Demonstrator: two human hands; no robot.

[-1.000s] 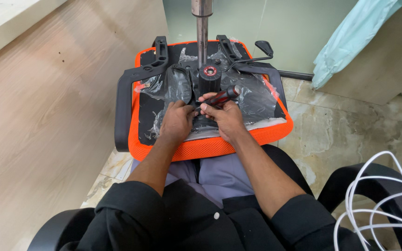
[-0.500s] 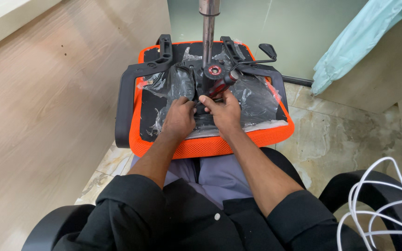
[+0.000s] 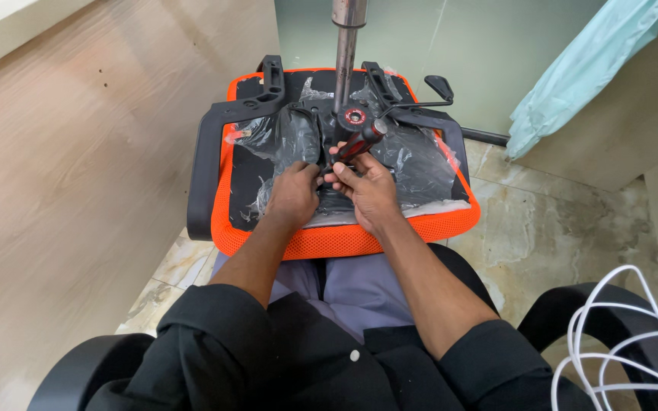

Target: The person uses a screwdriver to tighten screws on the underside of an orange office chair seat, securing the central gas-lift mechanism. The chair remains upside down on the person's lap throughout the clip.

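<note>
Screwdriver (image 3: 359, 141) (ribbed red-black handle) in right hand's (image 3: 367, 190) closed fingers; left hand's (image 3: 295, 194) fingers unclear.

Chair seat (image 3: 344, 242): orange mesh edging, black underside facing up, upper centre of frame, lying flat across the person's lap. Clear crumpled plastic wrap (image 3: 420, 164) covers most of the underside. Black mechanism plate (image 3: 321, 125) sits at seat centre; metal gas-lift column (image 3: 344, 53) stands upright from it, running out of the top edge. Screwdriver (image 3: 359, 141): red-and-black handle, tilted, handle end toward upper right, tip down at the plate, centre of frame.
</note>
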